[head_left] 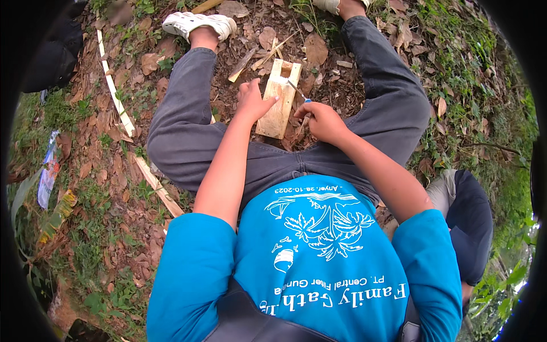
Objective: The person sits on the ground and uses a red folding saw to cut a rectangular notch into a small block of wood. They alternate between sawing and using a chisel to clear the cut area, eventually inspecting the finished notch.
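Near 12 o'clock, notched wood block (274, 111): L hand (252, 103) at its 9, thumb over it, can't tell if gripping; R hand (322, 121), approx. 4, clutches blue-handled tool (307, 100).

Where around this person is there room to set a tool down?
Leaf-strewn ground offers room between the long wood strip and the left leg; a smaller patch lies between the wooden piece and the right leg. The wooden piece is crowded: left hand at its side, right hand gripping the blue-handled tool, wood scraps at its far end.
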Demonstrator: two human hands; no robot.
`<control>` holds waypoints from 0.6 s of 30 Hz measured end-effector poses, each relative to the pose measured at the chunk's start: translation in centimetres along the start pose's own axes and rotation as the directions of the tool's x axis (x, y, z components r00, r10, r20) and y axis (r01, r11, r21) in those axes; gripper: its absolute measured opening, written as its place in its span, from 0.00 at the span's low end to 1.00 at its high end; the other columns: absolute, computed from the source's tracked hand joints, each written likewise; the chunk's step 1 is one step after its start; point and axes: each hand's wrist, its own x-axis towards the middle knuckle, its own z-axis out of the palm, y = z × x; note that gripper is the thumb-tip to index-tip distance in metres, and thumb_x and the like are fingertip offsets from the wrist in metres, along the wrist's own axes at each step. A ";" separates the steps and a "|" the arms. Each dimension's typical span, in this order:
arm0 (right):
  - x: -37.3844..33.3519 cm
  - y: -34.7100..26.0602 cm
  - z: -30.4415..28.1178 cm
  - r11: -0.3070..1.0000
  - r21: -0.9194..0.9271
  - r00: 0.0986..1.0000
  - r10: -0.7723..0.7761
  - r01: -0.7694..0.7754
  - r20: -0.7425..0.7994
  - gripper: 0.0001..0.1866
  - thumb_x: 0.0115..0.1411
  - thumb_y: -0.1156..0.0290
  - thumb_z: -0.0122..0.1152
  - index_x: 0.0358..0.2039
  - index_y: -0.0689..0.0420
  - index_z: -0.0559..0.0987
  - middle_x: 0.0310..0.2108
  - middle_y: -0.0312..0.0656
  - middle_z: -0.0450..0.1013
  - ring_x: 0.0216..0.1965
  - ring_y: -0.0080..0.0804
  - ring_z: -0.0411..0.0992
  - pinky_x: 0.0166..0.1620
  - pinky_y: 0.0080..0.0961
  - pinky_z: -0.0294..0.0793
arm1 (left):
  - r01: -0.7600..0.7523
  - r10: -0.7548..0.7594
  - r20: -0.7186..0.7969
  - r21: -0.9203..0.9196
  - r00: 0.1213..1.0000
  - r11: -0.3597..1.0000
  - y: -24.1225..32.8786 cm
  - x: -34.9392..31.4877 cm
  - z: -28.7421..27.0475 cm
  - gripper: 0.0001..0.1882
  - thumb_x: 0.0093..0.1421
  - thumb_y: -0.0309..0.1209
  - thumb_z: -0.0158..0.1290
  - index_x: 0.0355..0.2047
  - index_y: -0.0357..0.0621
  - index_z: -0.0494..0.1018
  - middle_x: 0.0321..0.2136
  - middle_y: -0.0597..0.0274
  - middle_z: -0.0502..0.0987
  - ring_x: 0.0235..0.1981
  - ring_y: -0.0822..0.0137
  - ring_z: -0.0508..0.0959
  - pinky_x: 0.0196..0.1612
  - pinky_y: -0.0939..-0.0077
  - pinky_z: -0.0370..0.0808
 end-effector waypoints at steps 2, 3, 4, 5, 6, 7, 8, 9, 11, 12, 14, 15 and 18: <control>-0.1 1.3 -1.2 0.998 0.055 0.999 -0.001 0.003 -0.042 0.18 0.54 0.86 0.49 0.39 0.59 0.84 0.39 0.49 0.80 0.43 0.47 0.80 0.51 0.37 0.78 | -0.176 0.137 -0.156 -0.271 0.978 0.946 2.5 -1.0 -4.7 0.29 0.61 0.36 0.66 0.60 0.40 0.72 0.44 0.54 0.78 0.45 0.63 0.79 0.49 0.68 0.77; 0.0 2.6 -1.4 1.000 -0.015 0.976 -0.002 -0.002 -0.217 0.18 0.54 0.86 0.50 0.39 0.57 0.85 0.39 0.48 0.80 0.44 0.45 0.80 0.50 0.37 0.78 | -0.242 0.182 -0.178 -0.423 0.967 0.873 5.7 -2.2 -8.2 0.22 0.64 0.32 0.63 0.57 0.42 0.75 0.35 0.61 0.80 0.39 0.70 0.80 0.42 0.75 0.77; 0.3 4.0 -0.7 0.997 -0.074 0.929 -0.021 -0.007 -0.370 0.18 0.55 0.86 0.50 0.39 0.56 0.85 0.40 0.47 0.80 0.44 0.43 0.80 0.49 0.37 0.78 | -0.315 0.217 -0.255 -0.458 0.942 0.831 7.5 -3.8 -10.9 0.18 0.64 0.30 0.63 0.53 0.41 0.76 0.31 0.66 0.78 0.34 0.75 0.78 0.37 0.79 0.75; 0.8 5.1 -0.3 0.992 -0.126 0.855 -0.048 -0.020 -0.516 0.19 0.55 0.86 0.51 0.39 0.55 0.85 0.41 0.47 0.80 0.44 0.42 0.80 0.49 0.36 0.78 | -0.393 0.251 -0.333 -0.482 0.909 0.783 9.0 -5.3 -13.4 0.13 0.65 0.28 0.62 0.50 0.41 0.78 0.27 0.71 0.77 0.29 0.81 0.75 0.33 0.83 0.73; 1.3 6.0 -0.8 0.996 -0.023 0.820 0.060 -0.089 -0.569 0.18 0.56 0.86 0.50 0.39 0.55 0.85 0.40 0.47 0.80 0.44 0.41 0.80 0.49 0.36 0.78 | -0.410 0.241 -0.359 -0.532 0.901 0.741 10.8 -7.4 -15.8 0.11 0.65 0.29 0.63 0.46 0.41 0.78 0.26 0.72 0.76 0.29 0.82 0.74 0.31 0.84 0.71; 1.7 6.6 -1.4 0.985 0.088 0.776 0.172 -0.150 -0.606 0.18 0.56 0.87 0.50 0.39 0.56 0.85 0.40 0.46 0.81 0.43 0.40 0.80 0.50 0.35 0.78 | -0.428 0.232 -0.383 -0.576 0.894 0.697 12.3 -9.9 -18.2 0.10 0.65 0.30 0.64 0.43 0.40 0.79 0.26 0.73 0.76 0.28 0.84 0.73 0.29 0.85 0.70; 2.1 7.5 -1.6 0.973 0.164 0.801 0.226 -0.162 -0.554 0.19 0.56 0.88 0.49 0.41 0.56 0.84 0.42 0.45 0.81 0.45 0.40 0.80 0.52 0.35 0.77 | -0.460 0.254 -0.407 -0.563 0.877 0.687 12.9 -12.2 -20.2 0.07 0.66 0.31 0.64 0.38 0.42 0.78 0.26 0.73 0.76 0.27 0.85 0.71 0.28 0.86 0.67; 2.6 7.0 -1.0 0.975 0.194 0.840 0.197 -0.112 -0.506 0.20 0.58 0.88 0.48 0.43 0.56 0.84 0.41 0.44 0.81 0.46 0.37 0.80 0.52 0.33 0.77 | -0.547 0.364 -0.415 -0.539 0.834 0.641 13.0 -15.3 -21.9 0.08 0.65 0.32 0.65 0.36 0.42 0.78 0.26 0.73 0.76 0.27 0.84 0.72 0.28 0.84 0.67; 2.4 5.9 0.6 0.972 0.234 0.907 0.105 -0.008 -0.408 0.22 0.61 0.88 0.47 0.49 0.56 0.82 0.40 0.41 0.81 0.46 0.31 0.79 0.54 0.28 0.75 | -0.735 0.616 -0.402 -0.413 0.677 0.538 14.5 -21.5 -23.8 0.12 0.61 0.36 0.69 0.30 0.44 0.79 0.25 0.68 0.76 0.27 0.78 0.73 0.30 0.80 0.68; 2.5 6.7 0.9 0.985 0.155 0.902 -0.002 0.076 -0.432 0.24 0.61 0.88 0.47 0.53 0.56 0.81 0.43 0.41 0.80 0.44 0.30 0.79 0.51 0.28 0.77 | -0.745 0.727 -0.235 -0.403 0.646 0.532 16.9 -24.1 -24.5 0.13 0.57 0.38 0.71 0.31 0.43 0.81 0.26 0.64 0.77 0.28 0.70 0.76 0.33 0.75 0.71; 2.9 8.6 1.4 0.985 0.070 0.887 -0.108 0.155 -0.448 0.29 0.61 0.90 0.46 0.60 0.54 0.76 0.52 0.42 0.76 0.37 0.30 0.79 0.42 0.28 0.79 | -0.805 0.918 -0.092 -0.520 0.386 0.286 21.4 -26.9 -22.8 0.21 0.53 0.46 0.73 0.38 0.45 0.84 0.29 0.63 0.78 0.30 0.62 0.78 0.32 0.68 0.71; 3.0 9.9 0.7 0.987 0.067 0.882 -0.100 0.147 -0.460 0.32 0.61 0.90 0.46 0.64 0.53 0.74 0.57 0.43 0.73 0.33 0.29 0.78 0.36 0.27 0.80 | -0.814 0.977 -0.060 -0.564 0.204 0.135 23.6 -27.3 -21.4 0.18 0.57 0.44 0.70 0.39 0.44 0.83 0.33 0.64 0.79 0.31 0.60 0.78 0.32 0.65 0.73; 3.3 11.5 -0.1 0.969 0.239 0.909 0.048 0.058 -0.414 0.40 0.63 0.86 0.49 0.75 0.49 0.57 0.61 0.53 0.64 0.22 0.31 0.76 0.23 0.28 0.77 | -0.908 0.995 -0.011 -0.409 -0.097 -0.093 28.7 -30.1 -19.6 0.12 0.63 0.40 0.65 0.38 0.45 0.82 0.35 0.62 0.79 0.33 0.58 0.78 0.35 0.64 0.74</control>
